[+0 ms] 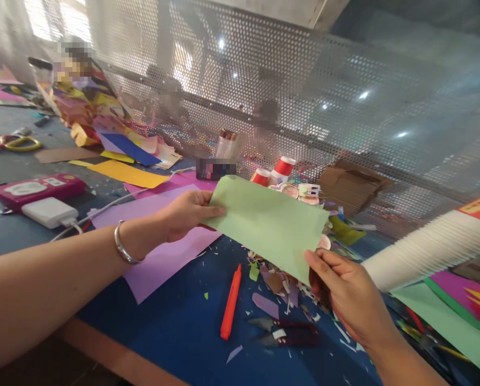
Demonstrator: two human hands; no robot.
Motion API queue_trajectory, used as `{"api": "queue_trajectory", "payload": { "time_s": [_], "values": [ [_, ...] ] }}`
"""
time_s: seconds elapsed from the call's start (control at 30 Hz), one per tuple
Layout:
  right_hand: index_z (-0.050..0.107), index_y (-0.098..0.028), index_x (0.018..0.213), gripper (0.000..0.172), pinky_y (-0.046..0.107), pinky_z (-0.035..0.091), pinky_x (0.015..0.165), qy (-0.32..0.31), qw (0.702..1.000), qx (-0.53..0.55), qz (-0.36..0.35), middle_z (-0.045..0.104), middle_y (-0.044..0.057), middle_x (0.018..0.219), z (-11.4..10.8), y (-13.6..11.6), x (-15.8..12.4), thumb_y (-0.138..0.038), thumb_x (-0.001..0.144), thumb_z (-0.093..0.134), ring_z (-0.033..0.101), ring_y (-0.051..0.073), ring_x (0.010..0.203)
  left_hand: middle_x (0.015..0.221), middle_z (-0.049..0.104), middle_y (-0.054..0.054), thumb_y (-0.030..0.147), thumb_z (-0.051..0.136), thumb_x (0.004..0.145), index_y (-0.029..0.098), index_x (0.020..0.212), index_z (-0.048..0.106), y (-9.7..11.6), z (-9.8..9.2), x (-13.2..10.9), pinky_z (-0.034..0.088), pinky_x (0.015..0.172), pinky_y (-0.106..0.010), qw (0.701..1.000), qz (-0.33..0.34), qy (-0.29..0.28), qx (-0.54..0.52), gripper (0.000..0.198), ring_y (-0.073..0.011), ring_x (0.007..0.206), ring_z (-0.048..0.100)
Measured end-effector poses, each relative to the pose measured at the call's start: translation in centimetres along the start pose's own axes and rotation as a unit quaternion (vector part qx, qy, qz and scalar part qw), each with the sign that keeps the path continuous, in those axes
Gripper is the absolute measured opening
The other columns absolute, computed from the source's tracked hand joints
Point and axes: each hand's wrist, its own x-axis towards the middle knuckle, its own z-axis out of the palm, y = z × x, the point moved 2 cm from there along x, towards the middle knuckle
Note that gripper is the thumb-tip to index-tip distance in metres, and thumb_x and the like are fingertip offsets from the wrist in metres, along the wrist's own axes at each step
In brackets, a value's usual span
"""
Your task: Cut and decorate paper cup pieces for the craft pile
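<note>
A pale green sheet of paper (270,220) is stretched between my two hands above the blue table. My left hand (189,212), with a silver bangle on its wrist, pinches the sheet's left edge. At the lower right corner, my right hand (340,284) grips it between thumb and fingers. Below the sheet lie an orange-red marker (231,303) and a pair of thread snips (283,332) with dark handles. Purple paper (167,262) lies flat under my left forearm. Paper scraps (278,281) are heaped beneath my right hand.
A long stack of paper cups (428,249) leans at the right. A magenta box (38,190), a white charger (50,210) with a cable, and scissors (12,142) are at the left. Cardboard (350,187) stands against a perforated metal screen (240,75) at the back.
</note>
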Motion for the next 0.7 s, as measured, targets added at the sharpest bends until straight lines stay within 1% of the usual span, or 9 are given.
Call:
{"api": "queue_trajectory", "payload": {
  "time_s": [0.07,0.13,0.23,0.33,0.47,0.53,0.6,0.67,0.7],
  "values": [
    [0.065,-0.019,0.069,0.042,0.019,0.040,0.045,0.021,1.000,0.004,-0.014,0.061,-0.001,0.056,-0.3,0.1,0.1,-0.058,0.085,0.072,0.052,0.009,0.048,0.103,0.077,-0.009,0.025,0.068,0.085,0.014,0.106,0.071,0.2,-0.5,0.2,0.058,0.086,-0.035,1.000,0.004,0.028,-0.008,0.024,-0.0179,0.089,0.072],
    [0.070,-0.020,0.080,0.038,0.019,0.043,0.046,0.047,0.998,0.000,-0.029,0.064,-0.001,0.063,-0.6,0.2,0.2,-0.058,0.086,0.071,0.054,0.009,0.051,0.104,0.077,-0.010,0.022,0.065,0.085,0.014,0.107,0.071,0.4,-1.0,0.4,0.058,0.084,-0.034,0.999,0.008,0.049,-0.012,0.024,-0.0178,0.089,0.071],
    [0.072,-0.020,0.089,0.037,0.020,0.047,0.047,0.078,0.993,-0.055,-0.070,0.066,0.001,0.068,-1.0,0.1,0.2,-0.056,0.088,0.069,0.056,0.011,0.052,0.105,0.077,-0.011,0.016,0.061,0.084,0.014,0.106,0.071,0.6,-1.6,0.7,0.059,0.080,-0.033,0.998,0.012,0.066,-0.015,0.024,-0.0184,0.089,0.071],
    [0.071,-0.020,0.098,0.033,0.022,0.051,0.049,0.095,0.979,-0.130,-0.127,0.068,0.002,0.069,-1.0,-0.3,0.1,-0.052,0.090,0.067,0.059,0.012,0.052,0.104,0.077,-0.010,0.010,0.057,0.081,0.015,0.103,0.070,0.7,-1.5,0.6,0.060,0.082,-0.033,0.998,0.010,0.057,-0.018,0.026,-0.0186,0.090,0.071],
    [0.067,-0.022,0.112,0.031,0.025,0.055,0.055,0.111,0.954,-0.190,-0.203,0.073,0.003,0.079,-0.6,-0.7,-0.1,-0.045,0.090,0.067,0.065,0.015,0.056,0.104,0.077,-0.012,0.006,0.056,0.078,0.014,0.105,0.067,0.1,0.0,0.1,0.062,0.086,-0.037,1.000,-0.022,0.013,-0.016,0.031,-0.0200,0.091,0.074],
    [0.065,-0.023,0.112,0.029,0.025,0.056,0.056,0.104,0.948,-0.208,-0.216,0.073,0.003,0.080,-0.4,-0.6,0.0,-0.042,0.091,0.066,0.067,0.016,0.058,0.106,0.076,-0.013,0.006,0.054,0.078,0.014,0.109,0.065,-0.3,0.9,-0.2,0.063,0.086,-0.038,0.999,-0.040,-0.013,-0.005,0.034,-0.0211,0.093,0.074],
    [0.064,-0.023,0.111,0.026,0.025,0.056,0.056,0.093,0.948,-0.215,-0.217,0.072,0.002,0.077,-0.3,-0.5,0.1,-0.041,0.091,0.065,0.068,0.015,0.058,0.106,0.076,-0.013,0.005,0.053,0.077,0.014,0.112,0.063,-0.6,1.5,-0.3,0.064,0.085,-0.038,0.998,-0.049,-0.023,0.016,0.037,-0.0211,0.091,0.075],
    [0.064,-0.023,0.111,0.026,0.024,0.056,0.056,0.087,0.946,-0.222,-0.219,0.072,0.001,0.078,-0.4,-0.3,0.2,-0.041,0.092,0.064,0.068,0.015,0.058,0.105,0.075,-0.013,0.005,0.052,0.077,0.015,0.113,0.061,-0.5,1.4,-0.2,0.064,0.084,-0.038,0.997,-0.048,-0.012,0.053,0.038,-0.0205,0.090,0.075],
    [0.065,-0.023,0.112,0.027,0.024,0.056,0.055,0.086,0.945,-0.229,-0.218,0.073,0.002,0.079,-0.4,-0.3,0.2,-0.042,0.092,0.064,0.069,0.015,0.059,0.106,0.075,-0.012,0.006,0.051,0.078,0.015,0.112,0.060,-0.4,1.0,0.0,0.064,0.083,-0.037,0.996,-0.045,0.000,0.079,0.037,-0.0202,0.090,0.075]
  ]
}}
